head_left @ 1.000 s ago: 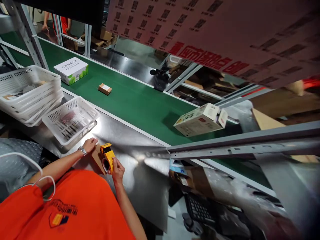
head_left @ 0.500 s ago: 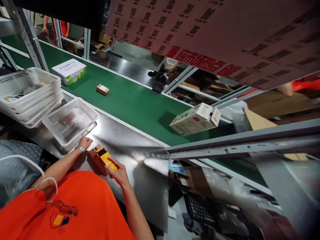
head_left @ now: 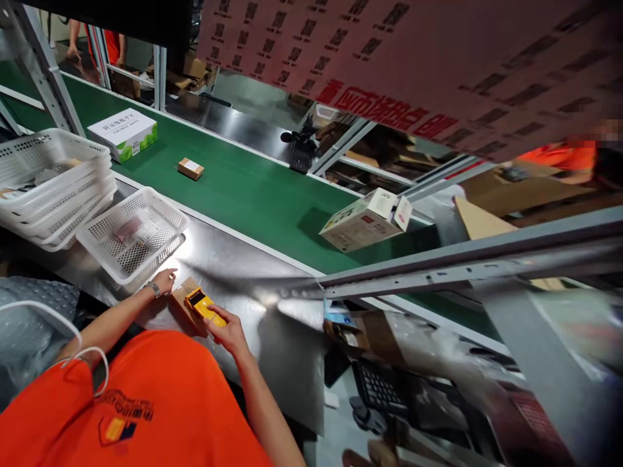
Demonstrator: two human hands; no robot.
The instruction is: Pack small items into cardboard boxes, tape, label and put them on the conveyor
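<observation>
My right hand grips a yellow handheld tool with a black recess, possibly a tape dispenser. It sits over a small brown cardboard box on the metal worktop. My left hand, with a watch at its wrist, is just left of the box, with its fingers partly stretched out and nothing visible in them. Right behind it stands a white perforated basket holding a clear bag with reddish contents.
Stacked white baskets stand at the left. Beyond the worktop, a green conveyor carries a coconut water box, a small brown carton and a tilted pale box. A metal rail crosses at right.
My left hand's fingers have loosened from a closed shape and stretched out. The yellow tool has shifted slightly back over the box, showing more of its top. The whole view has shifted slightly.
</observation>
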